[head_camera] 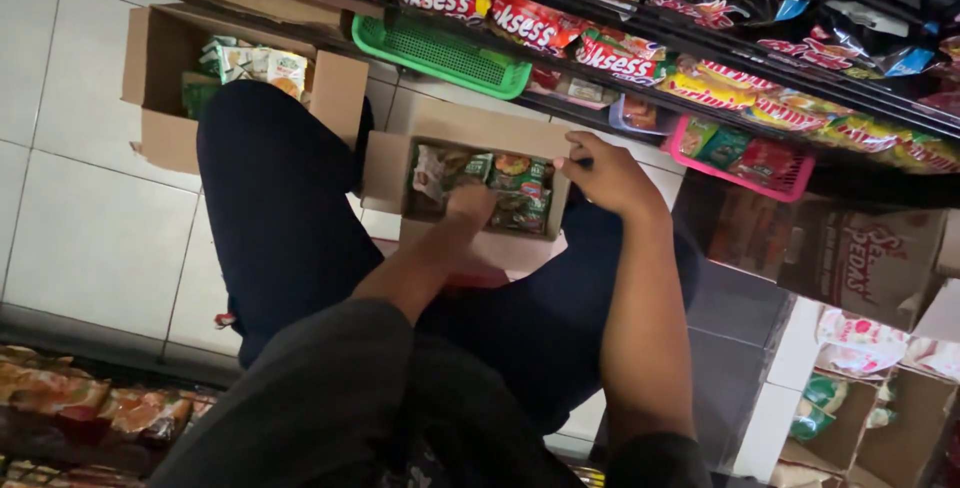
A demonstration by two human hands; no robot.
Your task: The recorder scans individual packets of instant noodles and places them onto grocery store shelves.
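Between the knees, 1 open cardboard box (470,163) w/ noodle packets (505,188), count unclear. Left hand (470,203) reaches in among packets, finger grip can't tell. Right hand (605,176) pinches box's right edge; 2 baskets on shelf: green basket (440,53), pink basket (750,163).

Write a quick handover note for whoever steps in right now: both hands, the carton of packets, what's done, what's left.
Left hand: reaching down into the small open carton, fingers on the green packets; grip unclear.
Right hand: grip on the carton's right rim.
Carton sits on the lap, nearly full.
Second open carton with packets sits on the floor.
Shelf above is stocked.
Left: nearly all the carton's packets.
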